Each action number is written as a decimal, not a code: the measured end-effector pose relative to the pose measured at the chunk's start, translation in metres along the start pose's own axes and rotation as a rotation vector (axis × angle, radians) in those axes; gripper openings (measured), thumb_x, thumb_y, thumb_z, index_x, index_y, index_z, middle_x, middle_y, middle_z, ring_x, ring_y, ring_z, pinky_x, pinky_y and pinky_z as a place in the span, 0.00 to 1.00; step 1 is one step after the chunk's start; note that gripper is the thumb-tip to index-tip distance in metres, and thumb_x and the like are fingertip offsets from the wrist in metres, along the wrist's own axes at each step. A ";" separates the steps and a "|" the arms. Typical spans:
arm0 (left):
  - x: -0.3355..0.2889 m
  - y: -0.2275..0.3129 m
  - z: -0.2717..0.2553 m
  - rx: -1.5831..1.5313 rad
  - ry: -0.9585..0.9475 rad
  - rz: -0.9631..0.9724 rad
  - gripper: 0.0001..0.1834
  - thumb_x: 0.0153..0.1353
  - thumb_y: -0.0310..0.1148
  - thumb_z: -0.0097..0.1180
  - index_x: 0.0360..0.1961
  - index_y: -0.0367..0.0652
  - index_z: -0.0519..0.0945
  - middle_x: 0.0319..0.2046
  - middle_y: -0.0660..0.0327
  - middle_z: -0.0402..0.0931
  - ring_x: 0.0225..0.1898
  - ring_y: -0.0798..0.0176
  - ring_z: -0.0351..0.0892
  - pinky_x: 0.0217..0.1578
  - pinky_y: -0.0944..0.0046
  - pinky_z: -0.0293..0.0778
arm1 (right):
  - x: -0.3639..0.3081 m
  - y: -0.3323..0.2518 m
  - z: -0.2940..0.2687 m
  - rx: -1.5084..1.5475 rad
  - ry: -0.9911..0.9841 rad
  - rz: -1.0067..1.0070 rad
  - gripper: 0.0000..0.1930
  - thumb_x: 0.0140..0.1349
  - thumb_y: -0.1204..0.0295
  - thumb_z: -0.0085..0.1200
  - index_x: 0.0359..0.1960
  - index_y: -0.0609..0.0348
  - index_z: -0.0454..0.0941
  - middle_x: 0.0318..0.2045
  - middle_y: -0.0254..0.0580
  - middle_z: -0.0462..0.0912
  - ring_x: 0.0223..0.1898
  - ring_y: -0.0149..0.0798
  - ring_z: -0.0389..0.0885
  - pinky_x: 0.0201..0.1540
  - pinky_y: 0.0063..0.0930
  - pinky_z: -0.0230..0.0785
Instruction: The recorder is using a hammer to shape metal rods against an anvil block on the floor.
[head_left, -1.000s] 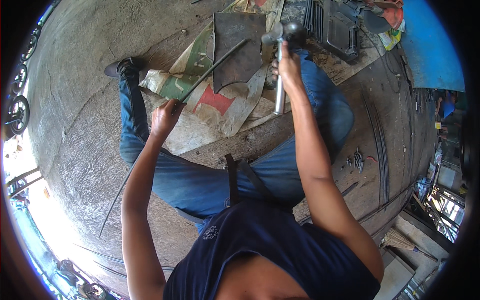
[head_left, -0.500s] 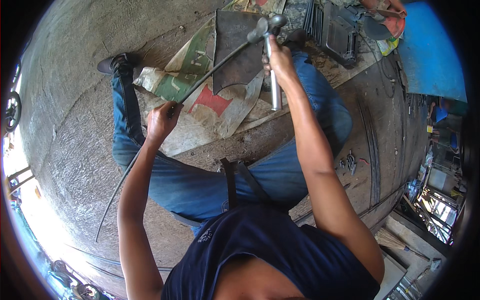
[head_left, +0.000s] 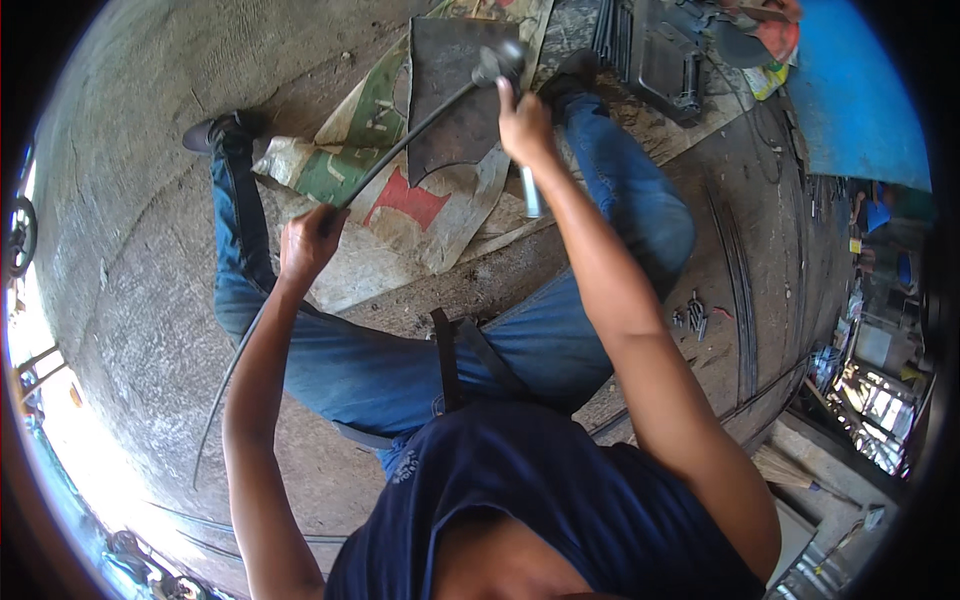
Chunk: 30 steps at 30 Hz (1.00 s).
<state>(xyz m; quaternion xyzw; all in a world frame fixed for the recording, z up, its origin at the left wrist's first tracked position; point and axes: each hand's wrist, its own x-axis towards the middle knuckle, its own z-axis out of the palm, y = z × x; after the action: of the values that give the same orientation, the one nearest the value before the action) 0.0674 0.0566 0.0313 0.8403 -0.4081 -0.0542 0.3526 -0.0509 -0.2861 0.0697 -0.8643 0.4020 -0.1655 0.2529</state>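
A long thin metal rod (head_left: 405,143) slants across the ground sheet, and my left hand (head_left: 308,245) is closed around its middle. Its thin tail runs back past my left forearm. In my right hand (head_left: 524,125) is a hammer (head_left: 532,195), gripped by its shiny metal handle. Slightly blurred, the hammer's head is at the rod's far end; whether they touch I cannot tell. Below them lies a dark metal plate (head_left: 440,70) with a curved cut-out at its near edge.
The plate rests on a printed tarpaulin (head_left: 335,172) between my spread legs. Dark bars (head_left: 610,35) and a black metal case (head_left: 667,65) are at the far right. Small metal pieces (head_left: 696,315) and long thin rods (head_left: 738,290) lie right of my right leg, with a blue sheet (head_left: 860,95) beyond.
The hammer and my right hand have shifted slightly left and are now blurred by motion. My left hand keeps its hold on the rod. The whole view has moved a little.
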 end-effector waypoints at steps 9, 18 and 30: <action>0.004 -0.006 -0.001 -0.039 -0.102 -0.165 0.19 0.60 0.43 0.62 0.26 0.35 0.78 0.18 0.48 0.75 0.20 0.45 0.76 0.25 0.52 0.69 | -0.024 0.001 -0.046 0.746 -0.144 0.506 0.28 0.71 0.45 0.39 0.25 0.57 0.66 0.12 0.30 0.65 0.10 0.28 0.65 0.11 0.26 0.57; 0.008 -0.009 0.001 -0.118 -0.150 -0.176 0.22 0.61 0.43 0.60 0.23 0.31 0.78 0.14 0.49 0.69 0.15 0.56 0.62 0.22 0.54 0.63 | 0.006 -0.011 -0.016 0.463 -0.086 0.261 0.29 0.69 0.45 0.44 0.23 0.61 0.72 0.14 0.42 0.72 0.18 0.42 0.74 0.21 0.36 0.64; 0.008 -0.007 0.005 -0.144 -0.131 -0.228 0.20 0.58 0.42 0.65 0.25 0.31 0.81 0.16 0.49 0.74 0.16 0.57 0.71 0.25 0.58 0.69 | 0.006 -0.040 -0.049 0.711 -0.264 0.319 0.29 0.68 0.44 0.45 0.27 0.61 0.73 0.16 0.37 0.75 0.14 0.27 0.73 0.15 0.24 0.68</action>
<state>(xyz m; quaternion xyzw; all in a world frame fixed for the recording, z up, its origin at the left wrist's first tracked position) 0.0749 0.0514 0.0249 0.8484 -0.3274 -0.1777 0.3760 -0.0470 -0.2841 0.1330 -0.6636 0.4128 -0.1407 0.6078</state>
